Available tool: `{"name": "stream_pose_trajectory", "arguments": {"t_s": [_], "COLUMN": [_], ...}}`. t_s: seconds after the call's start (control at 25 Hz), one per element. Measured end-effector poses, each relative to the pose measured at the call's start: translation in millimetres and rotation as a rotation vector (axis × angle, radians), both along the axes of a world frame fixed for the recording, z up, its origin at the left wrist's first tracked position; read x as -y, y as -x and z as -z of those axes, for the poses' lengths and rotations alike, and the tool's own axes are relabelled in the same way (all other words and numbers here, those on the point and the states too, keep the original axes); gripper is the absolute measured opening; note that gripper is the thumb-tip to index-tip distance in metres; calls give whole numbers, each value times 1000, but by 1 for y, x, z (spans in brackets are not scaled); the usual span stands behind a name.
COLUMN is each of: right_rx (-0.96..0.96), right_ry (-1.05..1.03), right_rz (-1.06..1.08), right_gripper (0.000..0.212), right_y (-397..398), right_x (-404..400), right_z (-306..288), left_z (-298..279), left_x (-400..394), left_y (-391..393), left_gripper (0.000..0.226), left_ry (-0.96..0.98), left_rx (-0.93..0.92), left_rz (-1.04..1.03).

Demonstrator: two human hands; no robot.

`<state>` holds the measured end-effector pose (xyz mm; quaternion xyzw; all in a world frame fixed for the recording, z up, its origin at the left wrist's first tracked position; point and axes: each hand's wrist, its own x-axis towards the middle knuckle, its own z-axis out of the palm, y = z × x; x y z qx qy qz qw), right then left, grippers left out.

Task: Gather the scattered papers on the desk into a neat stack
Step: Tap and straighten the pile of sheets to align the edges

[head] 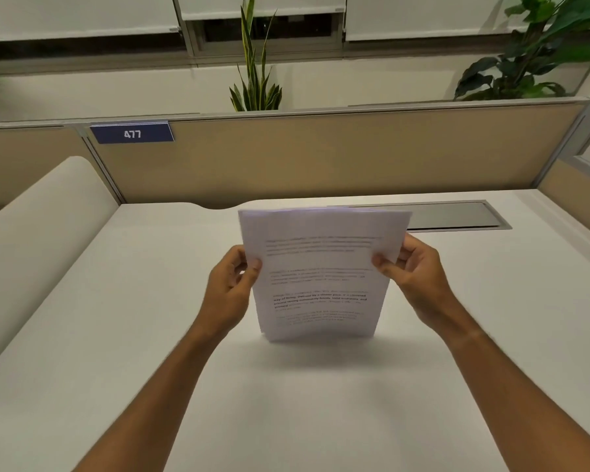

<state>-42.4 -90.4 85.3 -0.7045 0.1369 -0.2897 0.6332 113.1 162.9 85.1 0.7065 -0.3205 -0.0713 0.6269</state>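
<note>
Head view, the only 1 supplied. The papers are already together in a single bundle, held upright over the desk between both hands. The left hand is closed on the bundle's left edge, thumb across the front sheet and the other fingers behind it. The right hand is closed on the right edge in the same way, thumb in front. Both grips sit in the upper half of the bundle, roughly level with each other.

Progress, as I judge it: the gathering looks done, since no loose sheet shows anywhere on the desk in this view. What is left is the neatening. Above the grips, the top edges are not flush; a sheet or 2 sit offset, showing as stepped corners at the upper left and upper right. Below the grips, the bottom edge is at or just above the desk surface, with its shadow close beneath; I cannot tell whether it touches. This reads as squaring the edges by tapping, then laying the stack down flat.

Orientation: the long axis runs vertically, from the desk up past the grips, leaning slightly away from the person. The printed face points toward the camera, text upright, with the lower part bowing a little.
</note>
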Motion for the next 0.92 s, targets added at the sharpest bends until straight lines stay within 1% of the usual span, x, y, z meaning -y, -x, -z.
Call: {"name": "stream_pose_trajectory", "arguments": {"t_s": [0.08,0.16,0.28,0.36,0.44,0.52,0.64,0.8,0.92], "right_rx": [-27,-45,-92,-128,-138,-110,-93,-122,-77], "right_ry": [-36,-1,83,116,133,115,96,91,-3], "right_rz": [9,16,25,45,67,76,59,40,7], "right_gripper": [24,25,22,17,16,15,16,25,25], "right_y": [-5,-4,4,7,7,6,5,2,-6], "right_x": [-7,-4,9,11,8,7,12,6,-3], "right_z": [3,4,3,4,2,-1,-4,2,5], "left_z": [5,6,7,7,5,2,1,9,12], "left_x": [6,7,2,2,4,5,6,11,18], "left_y": [4,1,-12,-15,-13,-13,-15,-8,-3], "left_gripper": [17,17,15,19,23,26,29,29,23], "left_ry": [-66,-96,-107,-103,-89,-42,30,-35,-62], "left_rx": [-2,31,55,52,77,87,36,42,77], "left_rz": [-2,-50,-101,-117,-121,-137,-138,-101,-107]}}
